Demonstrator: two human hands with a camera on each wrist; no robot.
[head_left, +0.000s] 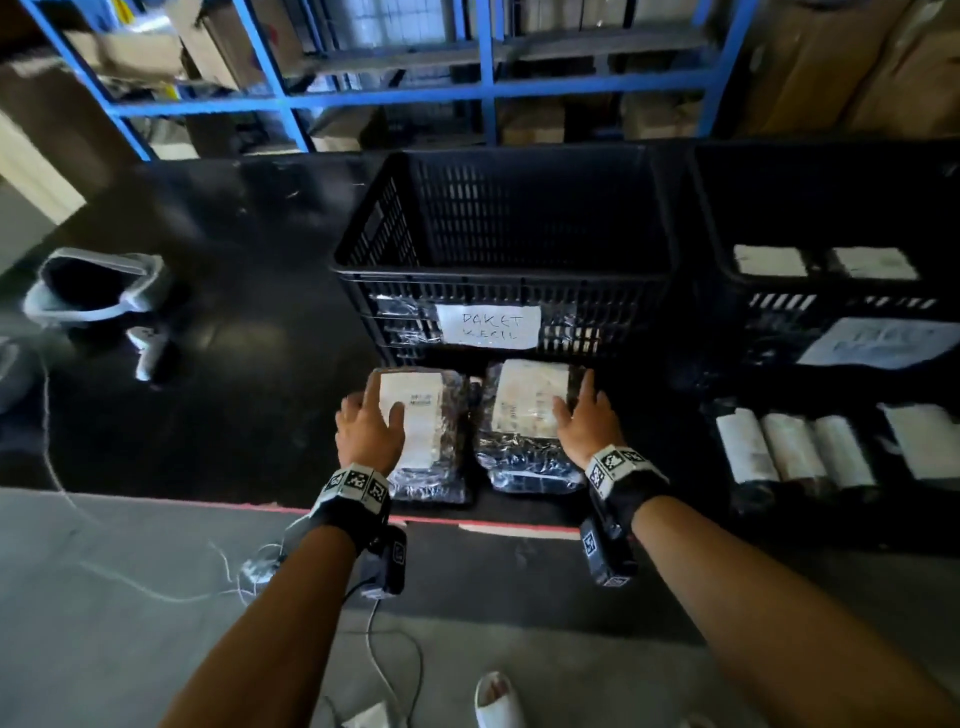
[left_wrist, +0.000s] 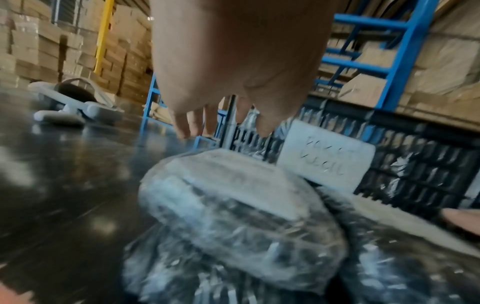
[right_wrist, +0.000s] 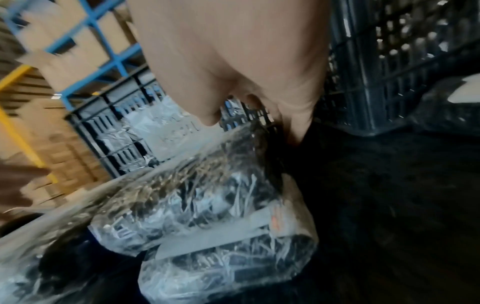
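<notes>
So left hand hovers over left parcel, right hand over right parcel, fingers loose, gripping nothing. The crate is dead ahead (parcels point lengthwise at it).

Beyond left hand and right hand: black crate, close, bars forward travel. Left of left hand: bare desk, passable. Right of right hand: rolled parcels, near.
</notes>
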